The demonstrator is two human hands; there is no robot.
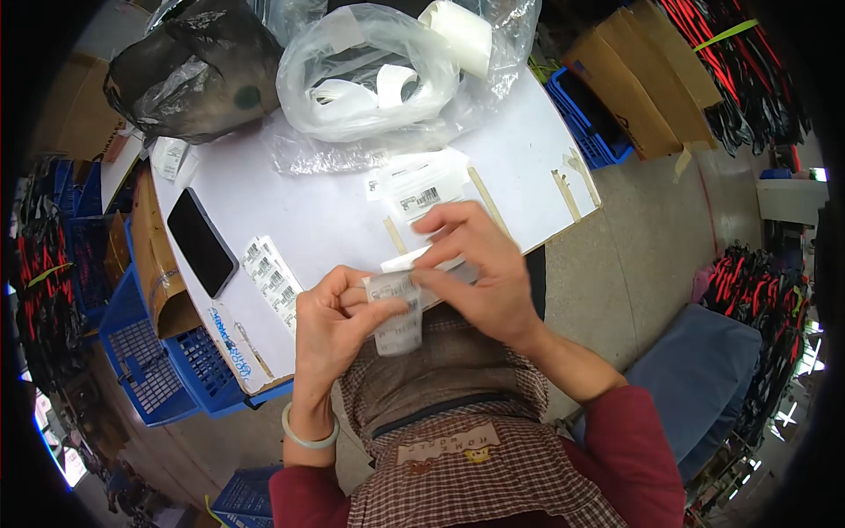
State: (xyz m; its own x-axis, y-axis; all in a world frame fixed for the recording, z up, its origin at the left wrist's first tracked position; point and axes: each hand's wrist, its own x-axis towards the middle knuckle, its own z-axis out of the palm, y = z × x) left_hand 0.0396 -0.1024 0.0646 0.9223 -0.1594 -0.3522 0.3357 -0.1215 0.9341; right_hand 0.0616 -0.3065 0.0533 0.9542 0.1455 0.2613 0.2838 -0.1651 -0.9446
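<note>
At the table's front edge, above my lap, my left hand (327,327) pinches a strip of barcode labels (400,333) between thumb and fingers. The strip hangs down past the thumb. My right hand (486,283) has thumb and forefinger closed at the strip's upper right corner, its other fingers bent and raised. Whether a single label is coming off there is too small to tell. Just beyond the right hand lies a stack of white printed label sheets (421,189). Left of the left hand, another barcode label sheet (271,280) lies flat.
A black phone (203,242) lies on the white table (326,211) at left. Along the back are a dark plastic bag (198,79), a clear bag (304,66) with white rolls inside, and a white roll (462,37). Blue crates (150,361) and cardboard boxes (638,75) flank the table.
</note>
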